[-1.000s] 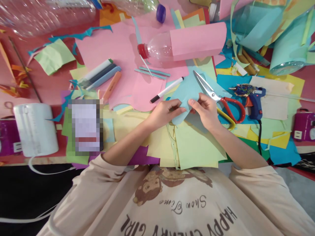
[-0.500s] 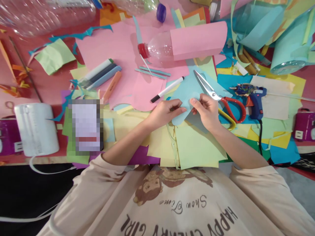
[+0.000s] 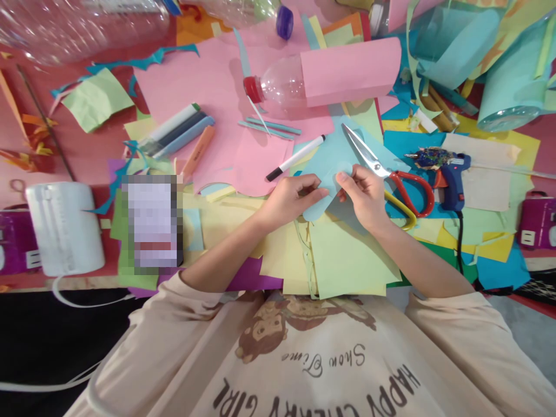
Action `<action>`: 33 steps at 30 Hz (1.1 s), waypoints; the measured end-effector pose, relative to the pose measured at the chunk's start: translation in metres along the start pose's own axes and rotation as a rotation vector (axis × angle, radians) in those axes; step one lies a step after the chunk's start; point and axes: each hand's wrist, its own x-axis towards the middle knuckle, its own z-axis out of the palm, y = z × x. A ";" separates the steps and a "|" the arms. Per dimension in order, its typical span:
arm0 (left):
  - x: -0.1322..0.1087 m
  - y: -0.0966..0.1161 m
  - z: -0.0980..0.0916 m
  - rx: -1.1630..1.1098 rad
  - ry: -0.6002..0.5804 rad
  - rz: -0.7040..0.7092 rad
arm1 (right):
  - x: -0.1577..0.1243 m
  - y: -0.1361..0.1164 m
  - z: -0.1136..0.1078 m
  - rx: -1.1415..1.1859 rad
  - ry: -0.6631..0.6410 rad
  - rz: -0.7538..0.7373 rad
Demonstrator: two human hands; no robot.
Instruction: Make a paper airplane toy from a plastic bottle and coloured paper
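Note:
A small light blue paper piece [image 3: 320, 209] is pinched between my two hands, over the sheets. My left hand [image 3: 297, 198] grips its left side between thumb and fingers. On its right side my right hand [image 3: 361, 190] has thumb and index finger closed. Just beyond lies a white marker with a black cap [image 3: 295, 158]. Scissors with red and yellow handles [image 3: 386, 174] rest right behind my right hand, blades pointing away. Under my hands is a larger light blue sheet [image 3: 339, 136], and nearer me a pale green sheet [image 3: 351, 263].
A pink-wrapped bottle [image 3: 347, 72] lies across the back. The blue glue gun [image 3: 454, 179] is at the right. Several markers [image 3: 178, 132], a phone [image 3: 154, 223] and a white device [image 3: 65, 229] lie on the left.
My left fingers have shifted very slightly on the light blue paper piece. The rest looks unchanged.

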 end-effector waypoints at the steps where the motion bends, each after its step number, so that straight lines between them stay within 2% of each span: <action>1: 0.000 0.001 0.000 0.001 -0.002 0.002 | 0.000 0.000 0.000 -0.004 -0.002 0.002; 6: 0.000 0.001 0.001 0.023 0.013 0.018 | 0.001 -0.001 0.001 0.002 -0.013 0.025; 12: -0.002 -0.005 0.001 -0.048 0.149 0.033 | 0.001 -0.007 0.008 0.067 -0.164 0.072; 15: -0.002 -0.008 0.001 -0.080 0.184 0.041 | 0.000 -0.007 0.008 0.045 -0.198 0.085; 24: -0.001 -0.011 0.001 -0.138 0.175 0.048 | 0.003 -0.006 0.004 0.029 -0.173 0.031; 33: -0.002 -0.011 0.004 0.018 0.194 0.051 | 0.003 -0.003 0.001 0.021 -0.158 -0.017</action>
